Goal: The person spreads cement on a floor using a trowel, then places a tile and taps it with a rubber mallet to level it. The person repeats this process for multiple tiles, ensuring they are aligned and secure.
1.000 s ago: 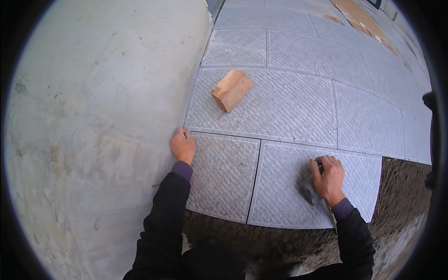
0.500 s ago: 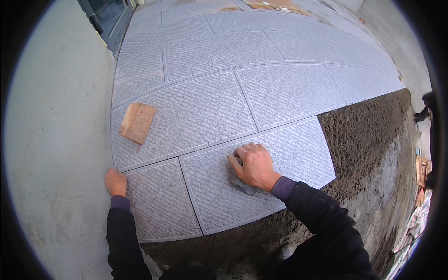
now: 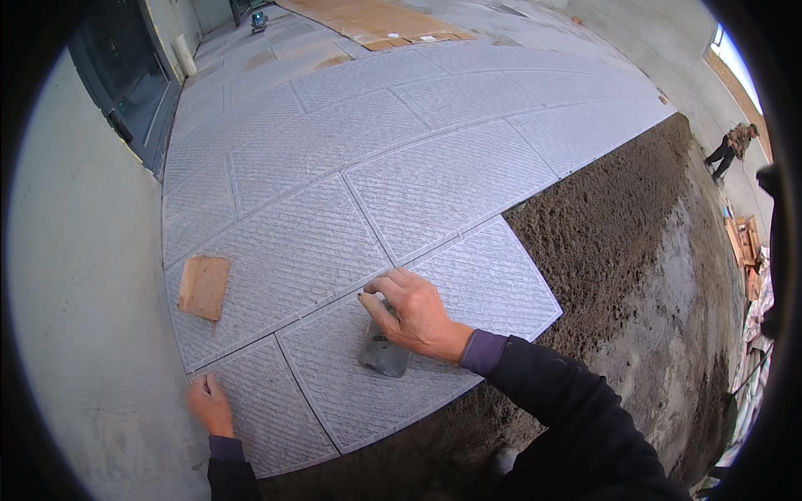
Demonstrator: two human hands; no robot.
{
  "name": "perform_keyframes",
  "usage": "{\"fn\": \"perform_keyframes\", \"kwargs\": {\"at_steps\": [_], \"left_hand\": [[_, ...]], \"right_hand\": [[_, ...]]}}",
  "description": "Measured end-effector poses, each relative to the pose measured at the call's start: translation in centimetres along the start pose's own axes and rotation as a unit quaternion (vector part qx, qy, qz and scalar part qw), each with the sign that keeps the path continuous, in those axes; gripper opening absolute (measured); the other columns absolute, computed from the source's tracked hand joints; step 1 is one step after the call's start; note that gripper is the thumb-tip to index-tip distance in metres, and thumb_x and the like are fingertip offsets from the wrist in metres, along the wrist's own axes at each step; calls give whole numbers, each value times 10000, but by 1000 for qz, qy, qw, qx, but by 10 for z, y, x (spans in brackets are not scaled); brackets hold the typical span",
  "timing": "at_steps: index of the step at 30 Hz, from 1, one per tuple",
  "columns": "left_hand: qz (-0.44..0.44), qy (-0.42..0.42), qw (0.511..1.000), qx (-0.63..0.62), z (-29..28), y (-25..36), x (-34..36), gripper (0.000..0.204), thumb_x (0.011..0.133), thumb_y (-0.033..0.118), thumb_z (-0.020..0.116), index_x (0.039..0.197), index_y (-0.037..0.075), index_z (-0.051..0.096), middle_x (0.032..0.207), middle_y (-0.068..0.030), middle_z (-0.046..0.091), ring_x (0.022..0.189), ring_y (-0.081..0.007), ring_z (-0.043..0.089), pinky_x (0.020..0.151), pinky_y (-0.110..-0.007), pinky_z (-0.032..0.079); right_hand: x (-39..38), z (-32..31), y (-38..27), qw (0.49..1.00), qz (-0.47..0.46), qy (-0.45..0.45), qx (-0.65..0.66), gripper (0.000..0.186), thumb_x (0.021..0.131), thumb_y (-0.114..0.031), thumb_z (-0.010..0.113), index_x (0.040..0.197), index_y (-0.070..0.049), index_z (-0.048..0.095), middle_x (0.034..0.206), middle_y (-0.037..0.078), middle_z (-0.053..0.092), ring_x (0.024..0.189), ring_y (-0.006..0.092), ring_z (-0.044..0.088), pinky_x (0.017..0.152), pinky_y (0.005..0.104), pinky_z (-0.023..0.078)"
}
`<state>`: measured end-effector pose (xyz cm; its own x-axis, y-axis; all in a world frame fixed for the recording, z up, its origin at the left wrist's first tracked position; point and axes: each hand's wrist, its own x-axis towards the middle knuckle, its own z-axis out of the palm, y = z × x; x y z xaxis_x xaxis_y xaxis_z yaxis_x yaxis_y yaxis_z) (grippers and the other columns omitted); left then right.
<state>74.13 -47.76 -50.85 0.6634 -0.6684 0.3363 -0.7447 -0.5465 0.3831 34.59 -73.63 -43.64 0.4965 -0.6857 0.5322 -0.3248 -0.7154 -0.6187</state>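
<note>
My right hand (image 3: 418,316) is closed above a large grey ribbed paving slab (image 3: 493,275), thumb and forefinger curled together. From beneath its palm shows a dark grey rounded block (image 3: 384,357), perhaps a mallet head; any handle is hidden. At the wall, my left hand (image 3: 210,407) is closed, its fingertips pinched together at the top left corner of a smaller slab (image 3: 271,409). Whatever those fingertips hold is too small to make out. A brown wooden block (image 3: 204,288) lies on the slab beyond, next to the wall.
Loose dark mortar (image 3: 618,209) borders the slabs on the right and front. The plaster wall (image 3: 92,292) rises at left, with a dark door (image 3: 125,79) farther up. Cardboard (image 3: 359,18) covers paving at the back. A person (image 3: 731,150) stands far right, beyond wood scraps (image 3: 743,250).
The view has shifted, showing more of the far paving and a person at right. Both hands keep about the same places on the slabs. More of the dark block shows beneath my right hand.
</note>
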Motion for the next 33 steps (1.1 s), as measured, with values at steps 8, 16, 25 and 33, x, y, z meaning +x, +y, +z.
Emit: {"fn": "perform_keyframes", "kwargs": {"at_steps": [8, 16, 25, 33], "left_hand": [[113, -134, 964, -198, -14, 170, -22, 210, 1004, 129, 721, 873, -31, 685, 587, -130, 547, 500, -199, 479, 511, -382, 366], [294, -226, 885, -280, 6, 283, -1, 428, 965, 300, 760, 1226, -17, 638, 909, -155, 647, 801, -311, 652, 665, -432, 508], [306, -293, 898, -121, 81, 366, -34, 864, 920, 469, 778, 1499, -75, 441, 1390, -287, 527, 1282, -439, 531, 1058, -514, 470], [295, -320, 899, -38, 99, 379, -49, 727, 951, 447, 746, 1437, -35, 501, 1381, -231, 551, 1256, -410, 527, 1049, -515, 452]], "right_hand": [[8, -27, -4, 992, 93, -79, 41, 283, 1020, -210, 707, 828, -11, 647, 559, 186, 553, 483, 387, 585, 478, 470, 459], [-19, -161, -42, 943, 162, -248, -153, 482, 1010, -439, 694, 783, -14, 724, 520, 172, 580, 474, 345, 626, 485, 464, 483], [-42, -301, 87, 837, 309, -135, -432, 292, 900, -272, 672, 775, -9, 697, 739, 252, 699, 721, 453, 712, 666, 547, 562], [52, -213, 285, 923, 292, -43, -249, 269, 948, -287, 682, 935, -29, 756, 868, 227, 760, 846, 436, 739, 777, 535, 585]]}}
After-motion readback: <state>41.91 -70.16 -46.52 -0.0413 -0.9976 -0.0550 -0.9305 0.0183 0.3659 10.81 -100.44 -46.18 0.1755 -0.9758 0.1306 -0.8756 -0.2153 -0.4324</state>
